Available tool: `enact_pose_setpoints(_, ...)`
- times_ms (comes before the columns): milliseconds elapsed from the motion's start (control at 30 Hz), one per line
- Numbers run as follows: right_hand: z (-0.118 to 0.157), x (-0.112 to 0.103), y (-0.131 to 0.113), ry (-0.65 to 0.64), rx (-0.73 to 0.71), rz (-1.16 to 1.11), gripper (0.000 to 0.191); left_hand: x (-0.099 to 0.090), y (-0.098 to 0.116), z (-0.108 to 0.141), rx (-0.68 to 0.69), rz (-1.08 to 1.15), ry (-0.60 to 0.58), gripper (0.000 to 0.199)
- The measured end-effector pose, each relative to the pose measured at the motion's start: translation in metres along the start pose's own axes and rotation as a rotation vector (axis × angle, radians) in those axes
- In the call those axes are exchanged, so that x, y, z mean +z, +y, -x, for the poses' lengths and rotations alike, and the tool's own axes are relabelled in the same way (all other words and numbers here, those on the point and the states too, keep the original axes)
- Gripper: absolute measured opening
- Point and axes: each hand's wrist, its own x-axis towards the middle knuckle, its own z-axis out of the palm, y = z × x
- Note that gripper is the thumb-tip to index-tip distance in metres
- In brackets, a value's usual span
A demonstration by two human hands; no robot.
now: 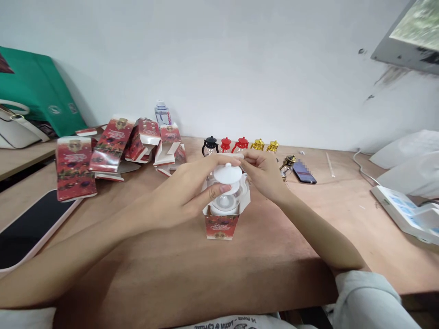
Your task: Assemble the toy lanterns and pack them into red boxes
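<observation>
A small white lantern (227, 174) with a clear body stands upright, partly inside an open red printed box (222, 227) on the table. My left hand (192, 183) is closed around the lantern's upper part, its thumb across the front and its fingers behind the cap. Just right of the cap, my right hand (264, 171) has its fingers pinched together near the left fingertips. What the right fingers hold is hidden; a raised white box flap (245, 198) is below them.
Several red boxes (76, 169) lie at the left. Behind my hands stand a black lantern (211, 145), a red lantern (241, 144) and a gold lantern (273, 145). Phones (303, 172) (34, 228), a bottle (162, 113) and a power strip (404, 210) are around.
</observation>
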Motion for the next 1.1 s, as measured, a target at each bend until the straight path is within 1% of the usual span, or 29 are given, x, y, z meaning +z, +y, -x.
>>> enact_pose_setpoints(67,0.001,0.001,0.001,0.018,-0.026,0.020,0.034,-0.002,0.000,-0.001,-0.007,-0.017,-0.005,0.029)
enact_pose_setpoints(200,0.001,0.002,0.003,0.013,-0.034,0.011,0.031,-0.005,-0.001,-0.001,-0.007,-0.020,0.000,0.028)
enact_pose_setpoints(400,0.002,0.002,0.006,0.012,-0.065,-0.004,0.029,-0.003,-0.002,-0.002,-0.031,-0.054,0.006,0.028)
enact_pose_setpoints(533,0.002,-0.003,0.004,-0.035,-0.046,0.003,0.023,-0.001,0.002,-0.004,-0.041,-0.048,0.005,0.028)
enact_pose_setpoints(600,0.001,-0.006,0.002,-0.076,-0.033,0.061,0.021,-0.001,0.005,-0.005,-0.046,-0.021,0.017,0.027)
enact_pose_setpoints(667,0.003,-0.010,-0.001,-0.106,-0.050,0.150,0.017,-0.001,0.007,-0.007,-0.052,0.023,0.017,0.026)
enact_pose_setpoints(700,0.004,-0.012,-0.004,-0.089,-0.087,0.194,0.012,-0.001,0.008,-0.007,-0.060,0.050,0.006,0.026)
enact_pose_setpoints(733,0.006,-0.013,-0.007,-0.040,-0.149,0.237,0.008,-0.001,0.008,-0.008,-0.072,0.078,-0.007,0.026)
enact_pose_setpoints(800,0.013,-0.015,-0.016,0.119,-0.330,0.297,0.010,0.002,0.005,-0.008,-0.093,0.125,-0.020,0.026)
enact_pose_setpoints(833,0.017,-0.015,-0.021,0.176,-0.424,0.320,0.012,0.005,0.002,-0.008,-0.088,0.134,-0.006,0.027)
enact_pose_setpoints(867,0.022,-0.016,-0.027,0.194,-0.502,0.354,0.011,0.009,-0.002,-0.007,-0.065,0.130,0.019,0.026)
enact_pose_setpoints(900,0.026,-0.016,-0.033,0.146,-0.548,0.405,0.010,0.013,-0.006,-0.007,-0.036,0.111,0.032,0.026)
enact_pose_setpoints(967,0.034,-0.017,-0.042,-0.033,-0.552,0.567,0.005,0.024,-0.016,-0.007,0.027,0.053,0.033,0.022)
enact_pose_setpoints(1033,0.038,-0.017,-0.046,-0.187,-0.497,0.694,0.009,0.031,-0.022,-0.007,0.056,0.031,0.025,0.019)
enact_pose_setpoints(1100,0.038,-0.017,-0.046,-0.287,-0.432,0.723,0.012,0.034,-0.025,-0.008,0.067,-0.001,0.023,0.020)
